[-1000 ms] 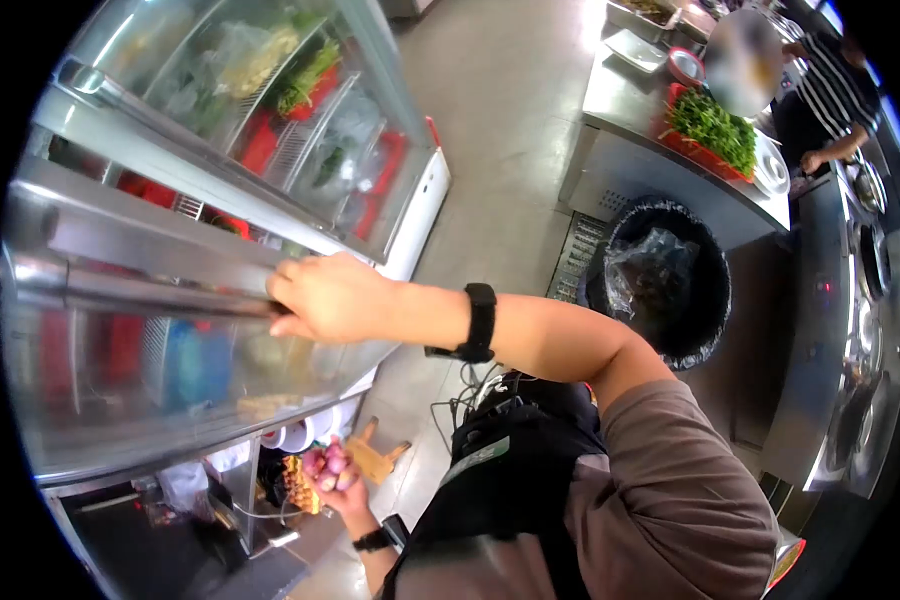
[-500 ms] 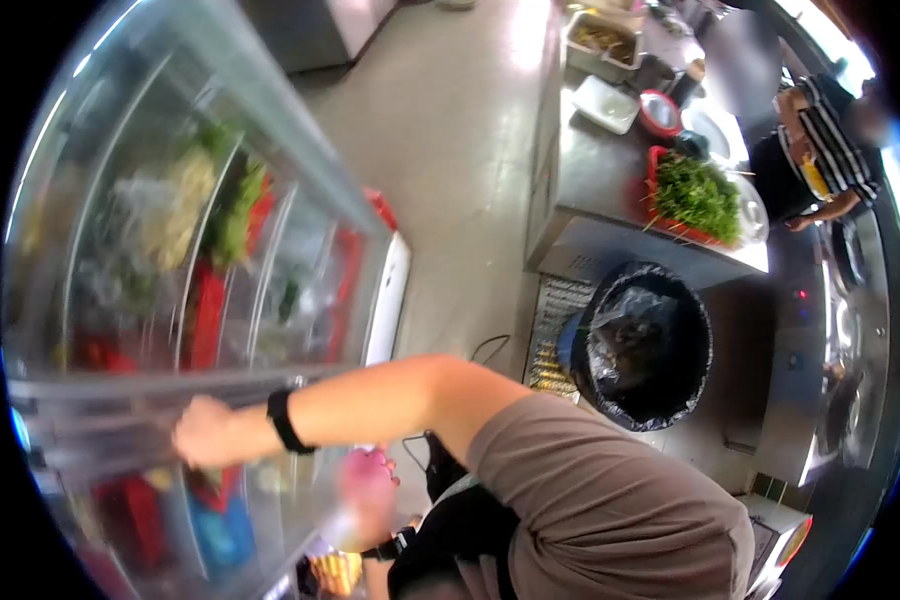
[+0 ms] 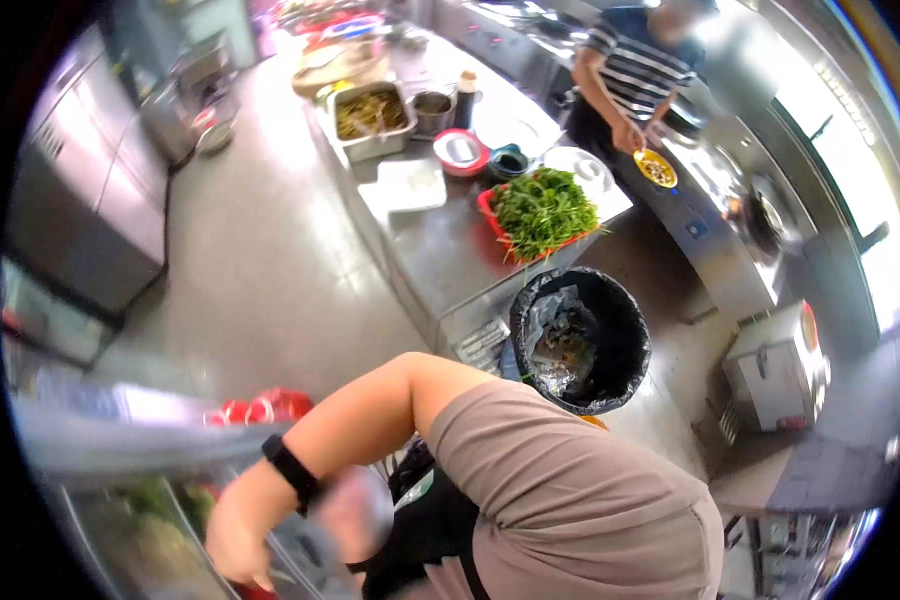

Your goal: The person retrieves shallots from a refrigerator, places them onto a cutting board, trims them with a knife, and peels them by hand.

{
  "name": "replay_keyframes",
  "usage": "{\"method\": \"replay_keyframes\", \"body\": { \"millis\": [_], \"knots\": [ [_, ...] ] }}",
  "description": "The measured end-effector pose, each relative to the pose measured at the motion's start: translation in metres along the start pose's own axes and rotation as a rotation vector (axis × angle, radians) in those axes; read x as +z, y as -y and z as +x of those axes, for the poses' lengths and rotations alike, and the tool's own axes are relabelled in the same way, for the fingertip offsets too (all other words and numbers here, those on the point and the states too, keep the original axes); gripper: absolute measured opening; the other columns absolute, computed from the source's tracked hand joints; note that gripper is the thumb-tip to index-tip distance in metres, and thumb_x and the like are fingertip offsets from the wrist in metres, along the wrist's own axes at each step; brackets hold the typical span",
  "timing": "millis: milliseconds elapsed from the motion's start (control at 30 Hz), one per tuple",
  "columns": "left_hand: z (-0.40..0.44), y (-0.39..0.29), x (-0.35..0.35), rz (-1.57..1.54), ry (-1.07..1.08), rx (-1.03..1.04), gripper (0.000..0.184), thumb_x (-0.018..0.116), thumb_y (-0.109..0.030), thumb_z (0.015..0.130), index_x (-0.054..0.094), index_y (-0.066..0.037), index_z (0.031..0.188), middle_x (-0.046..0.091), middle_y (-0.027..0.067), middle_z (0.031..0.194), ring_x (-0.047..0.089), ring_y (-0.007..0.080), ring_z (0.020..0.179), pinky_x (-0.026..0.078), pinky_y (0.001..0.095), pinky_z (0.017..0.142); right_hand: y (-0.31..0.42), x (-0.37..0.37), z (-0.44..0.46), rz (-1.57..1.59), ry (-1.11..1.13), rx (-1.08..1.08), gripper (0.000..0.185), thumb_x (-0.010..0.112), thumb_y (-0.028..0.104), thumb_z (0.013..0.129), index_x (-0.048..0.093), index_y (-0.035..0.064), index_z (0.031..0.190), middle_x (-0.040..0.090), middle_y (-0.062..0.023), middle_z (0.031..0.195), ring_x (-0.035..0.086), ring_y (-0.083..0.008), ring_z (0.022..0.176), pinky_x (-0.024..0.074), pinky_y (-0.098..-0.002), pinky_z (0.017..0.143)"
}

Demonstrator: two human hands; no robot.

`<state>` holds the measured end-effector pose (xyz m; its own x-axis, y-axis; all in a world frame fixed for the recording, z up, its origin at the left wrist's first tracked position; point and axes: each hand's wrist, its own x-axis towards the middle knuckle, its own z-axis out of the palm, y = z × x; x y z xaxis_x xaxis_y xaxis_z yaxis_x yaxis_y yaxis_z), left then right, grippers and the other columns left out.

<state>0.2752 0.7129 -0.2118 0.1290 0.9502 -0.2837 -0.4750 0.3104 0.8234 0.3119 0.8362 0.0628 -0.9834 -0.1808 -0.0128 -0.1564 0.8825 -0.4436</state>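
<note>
My right hand [image 3: 238, 545], with a black watch on its wrist, reaches down at the lower left, over wire shelves [image 3: 185, 510] of a fridge or display case. Its fingers are curled downward, and a bit of red shows just under the fingertips. What they hold, if anything, is hidden. My left hand [image 3: 352, 515] is close to my black apron, beside the right forearm. It is smeared, so its fingers and anything in them are unclear. Green vegetables [image 3: 145, 500] lie blurred behind the shelf rails.
A lined bin [image 3: 580, 340] with scraps stands right of my elbow. On the steel counter [image 3: 425, 255] are a red basket of greens [image 3: 545, 215], a white tray [image 3: 410, 185] and a tub of brownish food [image 3: 372, 115]. A person [image 3: 635, 80] holds a yellow plate [image 3: 656, 168] at the stove side.
The view has swung, bringing in more of the counter and kitchen. My right hand has left the fridge's frame bar and now reaches lower. The person's yellow plate is now clearly visible.
</note>
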Motion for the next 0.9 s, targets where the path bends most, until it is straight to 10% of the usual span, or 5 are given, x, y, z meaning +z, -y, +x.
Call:
{"method": "replay_keyframes", "body": {
  "millis": [167, 267, 533, 667, 900],
  "knots": [
    [0.160, -0.036, 0.022, -0.602, 0.006, -0.318, 0.045, 0.051, -0.044, 0.103, 0.049, -0.012, 0.070, 0.044, -0.0019, 0.066, 0.047, 0.0159, 0.058, 0.042, 0.0346, 0.056, -0.137, -0.045, -0.123, 0.122, -0.485, 0.354, 0.044, 0.063, 0.050, 0.092, 0.076, 0.0083, 0.099, 0.075, -0.0149, 0.096, 0.070, -0.0319, 0.090, 0.0544, -0.0442, 0.077],
    [0.256, -0.069, 0.044, -0.491, 0.087, -0.267, 0.053, 0.061, -0.047, 0.095, 0.057, -0.011, 0.134, 0.062, 0.0103, 0.123, 0.059, 0.0255, 0.104, 0.053, 0.0440, 0.075, -0.182, -0.067, -0.199, 0.183, -0.581, 0.464, 0.040, 0.067, 0.046, 0.089, 0.076, 0.0072, 0.096, 0.074, -0.0160, 0.091, 0.070, -0.0343, 0.085, 0.0536, -0.0454, 0.076],
    [0.505, -0.106, -0.022, -0.641, 0.112, -0.420, 0.023, 0.053, -0.034, 0.102, 0.058, -0.013, 0.092, 0.059, -0.0002, 0.086, 0.057, 0.0159, 0.081, 0.051, 0.0439, 0.089, -0.351, -0.118, -0.329, 0.514, -0.787, 0.543, 0.023, 0.072, 0.029, 0.088, 0.072, 0.0052, 0.089, 0.071, -0.0174, 0.082, 0.068, -0.0351, 0.076, 0.0518, -0.0438, 0.069],
    [0.603, -0.143, 0.033, -0.483, -0.233, -0.273, 0.031, 0.061, -0.041, 0.095, 0.064, -0.014, 0.110, 0.067, 0.0016, 0.102, 0.061, 0.0138, 0.088, 0.055, 0.0405, 0.078, -0.451, -0.150, -0.376, 0.639, -0.865, 0.500, 0.021, 0.070, 0.024, 0.089, 0.069, 0.0042, 0.096, 0.070, -0.0179, 0.086, 0.066, -0.0357, 0.078, 0.0515, -0.0430, 0.071],
    [0.819, -0.243, 0.081, -0.471, 0.124, -0.241, 0.039, 0.054, -0.043, 0.101, 0.061, -0.009, 0.118, 0.062, 0.0147, 0.121, 0.062, 0.0271, 0.101, 0.054, 0.0362, 0.079, -0.646, -0.226, -0.460, 0.533, -0.895, 0.820, 0.023, 0.066, 0.021, 0.094, 0.069, 0.0023, 0.107, 0.071, -0.0176, 0.092, 0.068, -0.0331, 0.082, 0.0534, -0.0396, 0.075]
  ]
}}
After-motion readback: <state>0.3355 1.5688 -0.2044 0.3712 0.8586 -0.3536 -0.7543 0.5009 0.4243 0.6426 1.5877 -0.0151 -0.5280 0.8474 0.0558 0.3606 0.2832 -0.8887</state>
